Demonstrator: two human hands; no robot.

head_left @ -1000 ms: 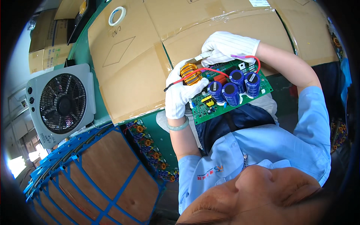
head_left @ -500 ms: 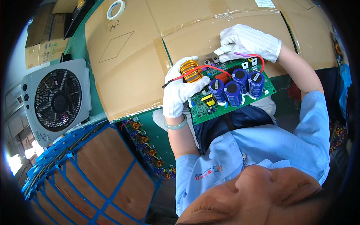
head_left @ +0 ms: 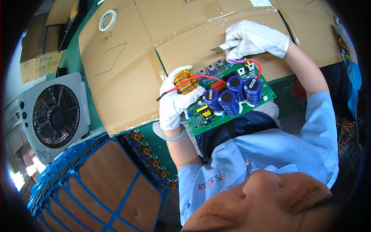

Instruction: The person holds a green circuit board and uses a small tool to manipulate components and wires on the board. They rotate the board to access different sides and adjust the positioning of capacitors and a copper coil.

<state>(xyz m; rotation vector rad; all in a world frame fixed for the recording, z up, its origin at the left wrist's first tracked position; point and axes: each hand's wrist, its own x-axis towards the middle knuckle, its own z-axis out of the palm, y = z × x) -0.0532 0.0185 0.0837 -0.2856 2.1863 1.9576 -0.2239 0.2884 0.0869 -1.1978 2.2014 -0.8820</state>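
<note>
My left hand (head_left: pixel 176 98) in a white glove grips the left end of a green circuit board (head_left: pixel 228 116), with thumb and fingers about a copper-wound coil (head_left: pixel 186 82). The board is tilted over my lap. Blue cylindrical capacitors (head_left: pixel 229 102) stand on it, beside a small yellow transformer (head_left: pixel 204 111). A red wire (head_left: pixel 208 78) crosses the board, and its dark end sticks out past my left hand. Above the board's far edge, my gloved right hand (head_left: pixel 257 38) pinches a small flat blade-like tool (head_left: pixel 223 47) with a grey pointed tip. That tool is apart from the board.
Flattened cardboard (head_left: pixel 123 89) covers the green table, with a roll of tape (head_left: pixel 108 20) on it. A grey box fan (head_left: pixel 56 116) stands at the left. Below it is a brown panel with blue straps (head_left: pixel 104 174). More wired boards (head_left: pixel 148 156) show beside the panel.
My right hand has lifted the blade-like tool away from the board's far edge. The board and my left hand have shifted left and slightly down in the picture, partly with the whole view.
</note>
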